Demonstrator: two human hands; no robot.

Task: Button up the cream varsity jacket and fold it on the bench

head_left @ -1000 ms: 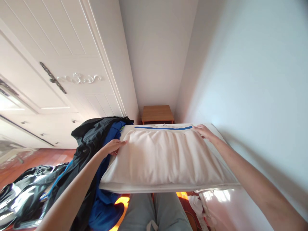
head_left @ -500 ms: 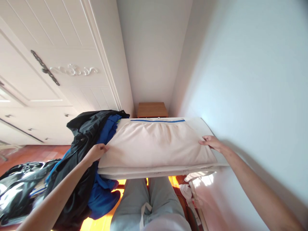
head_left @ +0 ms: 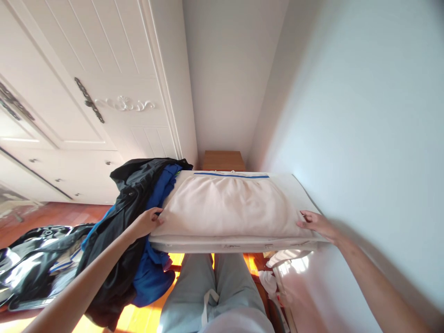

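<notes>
A cream garment (head_left: 225, 208) with a gathered waist lies spread over a white board-like surface (head_left: 294, 189). A blue strip (head_left: 231, 175) runs along its far edge. At the near left edge of the cloth, my left hand (head_left: 147, 223) has its fingers closed on the fabric. My right hand (head_left: 317, 223) pinches the opposite edge, near the right side of the board. Soft folds fan out below the waist, and the cloth's underside is hidden.
Black and blue clothes (head_left: 138, 199) hang over the board's left end. Beyond them stands a white wardrobe (head_left: 132, 69). A pale wall (head_left: 364, 115) closes the right side. Past the board is a brown wooden box-like piece (head_left: 224, 160). Bags (head_left: 38, 263) lie on the floor at left.
Both hands have moved slightly down along the side edges of the garment, still at the cloth. More rounded folds show in the fabric. The view has shifted a little left.
</notes>
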